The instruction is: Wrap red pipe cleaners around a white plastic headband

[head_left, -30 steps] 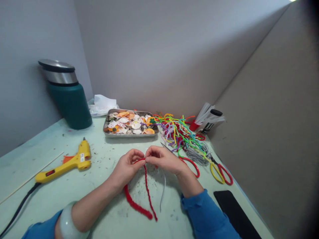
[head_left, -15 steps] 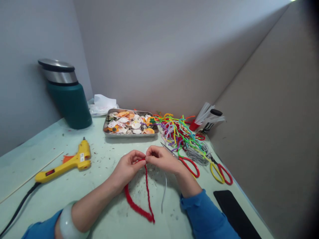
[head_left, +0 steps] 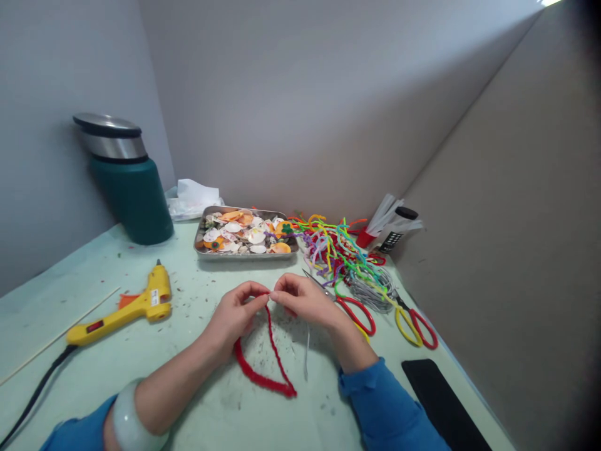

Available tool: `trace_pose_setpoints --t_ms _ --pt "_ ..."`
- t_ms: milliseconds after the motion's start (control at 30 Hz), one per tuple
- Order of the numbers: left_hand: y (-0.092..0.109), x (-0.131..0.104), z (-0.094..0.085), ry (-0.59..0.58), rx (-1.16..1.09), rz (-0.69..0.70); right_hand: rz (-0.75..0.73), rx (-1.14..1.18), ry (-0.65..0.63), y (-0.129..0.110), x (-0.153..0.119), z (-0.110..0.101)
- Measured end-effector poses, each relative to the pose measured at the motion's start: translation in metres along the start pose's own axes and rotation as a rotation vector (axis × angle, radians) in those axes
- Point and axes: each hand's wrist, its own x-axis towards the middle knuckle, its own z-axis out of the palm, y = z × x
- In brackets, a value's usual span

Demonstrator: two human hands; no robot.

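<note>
Red pipe cleaner [head_left: 263,369] shifted, pale green table [head_left: 188,300], grey walls

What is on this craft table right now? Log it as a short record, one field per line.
left hand: pinches the red pipe cleaner at its top
right hand: pinches the same spot from the other side
pipe cleaner shape: bent loop lying on the table
left of hands: yellow glue gun
behind hands: metal tray of shells, green flask
right of hands: pile of coloured pipe cleaners, red scissors
</note>
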Motion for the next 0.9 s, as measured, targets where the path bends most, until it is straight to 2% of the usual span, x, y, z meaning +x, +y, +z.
trace_pose_setpoints --t_ms 467,900 --pt "0.003 0.001 0.001 0.063 -0.015 0.032 0.022 0.092 0.026 -0.01 -0.002 0.004" --pt "0.003 -0.001 0.0 0.042 0.001 0.065 -0.01 0.176 0.021 -0.005 -0.001 0.005"
